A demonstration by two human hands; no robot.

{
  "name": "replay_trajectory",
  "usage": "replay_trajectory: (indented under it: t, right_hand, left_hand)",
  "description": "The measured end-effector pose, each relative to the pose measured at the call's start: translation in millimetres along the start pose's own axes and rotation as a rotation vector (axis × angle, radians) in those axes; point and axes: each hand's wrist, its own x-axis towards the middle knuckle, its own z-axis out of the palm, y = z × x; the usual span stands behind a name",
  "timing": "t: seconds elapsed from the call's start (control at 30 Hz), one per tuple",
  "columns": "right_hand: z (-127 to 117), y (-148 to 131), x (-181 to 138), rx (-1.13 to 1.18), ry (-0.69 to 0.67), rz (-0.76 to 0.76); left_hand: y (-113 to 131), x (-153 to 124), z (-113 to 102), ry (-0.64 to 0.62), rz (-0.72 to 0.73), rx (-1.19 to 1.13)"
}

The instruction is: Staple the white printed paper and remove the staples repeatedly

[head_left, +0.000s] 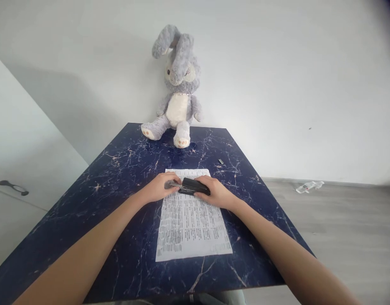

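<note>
A black stapler (192,186) lies sideways above the upper part of a printed sheet of paper (195,237). My right hand (215,191) is closed around its right end, thumb on the near side and fingers over the far side. At the other end, my left hand (160,187) pinches a grey and metal part (170,184) that sticks out to the left of the black body. Whether this part is joined to the stapler I cannot tell. The paper lies flat under both hands, dense with rows of small print.
A small metallic piece, perhaps a strip of staples (221,162), lies right of the paper on the dark blue marbled table (131,250). A grey plush rabbit (178,84) sits at the back against the wall. Clear plastic (309,186) lies on the floor at right.
</note>
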Motion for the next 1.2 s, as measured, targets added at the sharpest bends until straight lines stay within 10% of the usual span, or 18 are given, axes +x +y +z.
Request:
replay_trajectory:
  t: [0.83, 1.2]
  right_hand:
    - [-6, 9, -4, 0.141, 0.058, 0.102]
    - [11, -12, 1, 0.200, 0.075, -0.100]
  left_hand:
    - [-16, -6, -25, -0.073, -0.195, -0.173]
    - [18, 4, 5, 0.016, 0.009, -0.058]
